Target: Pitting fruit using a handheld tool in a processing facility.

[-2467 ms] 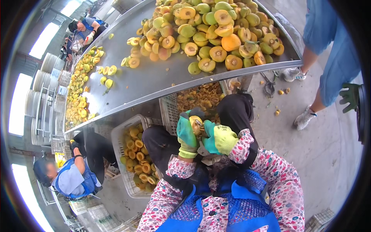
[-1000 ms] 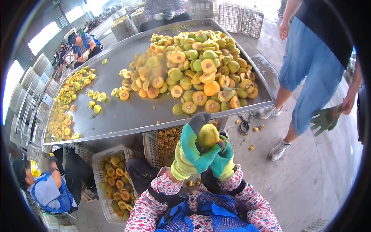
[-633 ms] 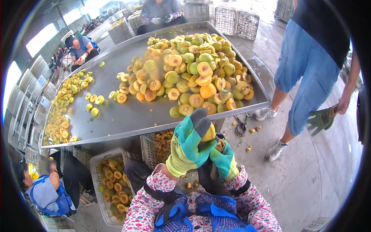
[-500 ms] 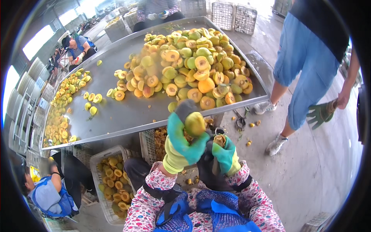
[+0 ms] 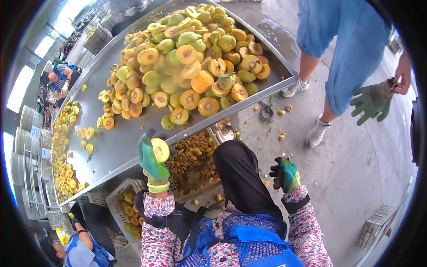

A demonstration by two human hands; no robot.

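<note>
My left hand [image 5: 153,156], in a green and yellow glove with dark fingertips, is closed on a yellow peach half [image 5: 160,150], its cut face showing. That hand is beside the near edge of the metal table [image 5: 109,151]. A large heap of peach halves [image 5: 189,53] lies on the table, green to orange in colour. My right hand [image 5: 286,174], gloved alike, is out to the right, over the floor. Its fingers are curled; a small bright tip shows above them, but what they hold is too small to name.
Under the table edge stands a crate of brownish fruit scraps [image 5: 195,164]; left of it is a crate of peach halves [image 5: 129,209]. A person in blue trousers [image 5: 356,53] stands at the right holding a green glove [image 5: 373,102]. Another person [image 5: 84,249] is at lower left.
My hands were together in front of me and are now apart. The left has moved left towards the table with the peach half; the right has moved right. The view has shifted too.
</note>
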